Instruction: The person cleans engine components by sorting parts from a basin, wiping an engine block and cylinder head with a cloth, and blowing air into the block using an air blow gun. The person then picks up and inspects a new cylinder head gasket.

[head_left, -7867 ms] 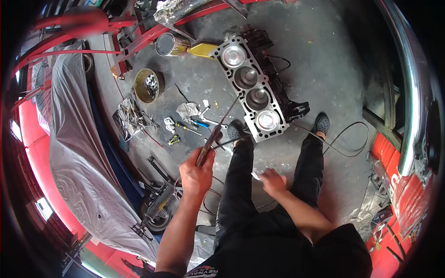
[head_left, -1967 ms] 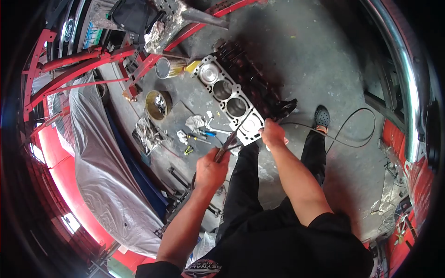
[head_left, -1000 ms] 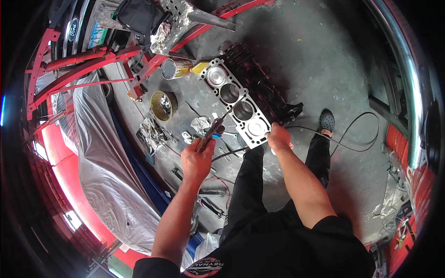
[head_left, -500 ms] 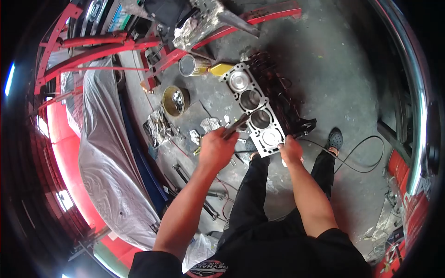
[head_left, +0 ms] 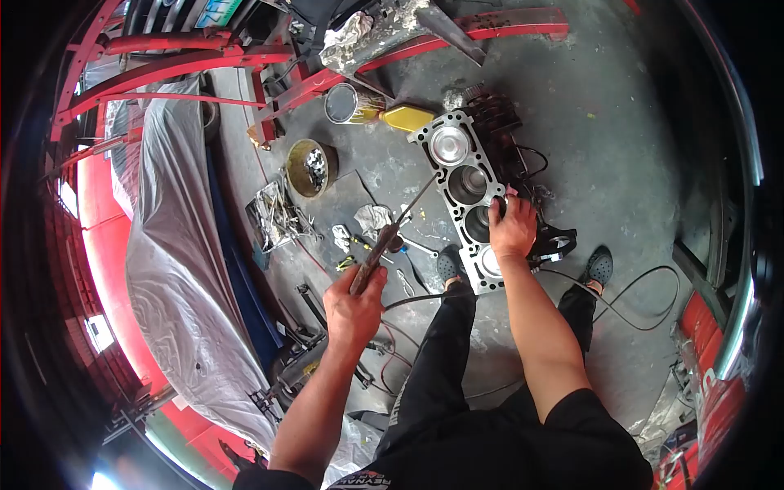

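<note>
An engine block [head_left: 452,189] stands on the floor with its bright deck face up, showing a row of cylinder bores, the end ones with piston tops [head_left: 449,145] near the deck. My left hand [head_left: 353,304] is closed around a dark-handled tool with a long thin rod [head_left: 416,201]. The rod's tip reaches the block's left edge by the second bore. My right hand [head_left: 513,229] grips the block's right edge beside the third bore, fingers curled and partly hidden.
Left of the block are a tub of small parts [head_left: 299,170], a tin can [head_left: 341,104], a yellow bottle [head_left: 408,118] and scattered tools [head_left: 276,214]. A hose [head_left: 653,322] loops at right. A red frame [head_left: 457,33] and a silver-covered vehicle [head_left: 175,245] stand farther off.
My right hand has moved from the block's near corner up along its right edge. My left hand has drawn back lower left, with the tool's rod now showing at the block's left edge.
</note>
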Demonstrator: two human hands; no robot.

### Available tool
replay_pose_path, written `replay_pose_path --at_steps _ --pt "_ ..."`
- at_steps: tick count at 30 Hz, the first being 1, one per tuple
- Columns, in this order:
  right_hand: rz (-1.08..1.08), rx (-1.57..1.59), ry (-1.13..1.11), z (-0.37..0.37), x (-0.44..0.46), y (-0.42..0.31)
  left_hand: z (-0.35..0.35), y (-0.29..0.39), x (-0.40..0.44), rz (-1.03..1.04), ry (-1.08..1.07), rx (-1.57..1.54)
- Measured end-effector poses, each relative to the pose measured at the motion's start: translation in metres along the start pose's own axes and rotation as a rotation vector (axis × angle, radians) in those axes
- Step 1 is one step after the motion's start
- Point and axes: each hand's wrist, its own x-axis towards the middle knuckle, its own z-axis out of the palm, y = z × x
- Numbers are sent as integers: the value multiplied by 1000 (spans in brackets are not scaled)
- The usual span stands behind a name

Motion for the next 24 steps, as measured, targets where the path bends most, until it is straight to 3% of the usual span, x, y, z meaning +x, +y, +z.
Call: replay_pose_path --at_steps 4,9,11,24 --pt "-79 -34 106 13 -5 8 1 -14 8 23 21 18" --pt "-64 -37 81 10 -5 7 2 -15 14 51 9 88" --pt "-99 -34 152 12 -4 8 6 -9 12 269 77 238" --pt "-59 29 113 11 -6 9 17 3 -1 500 99 479"
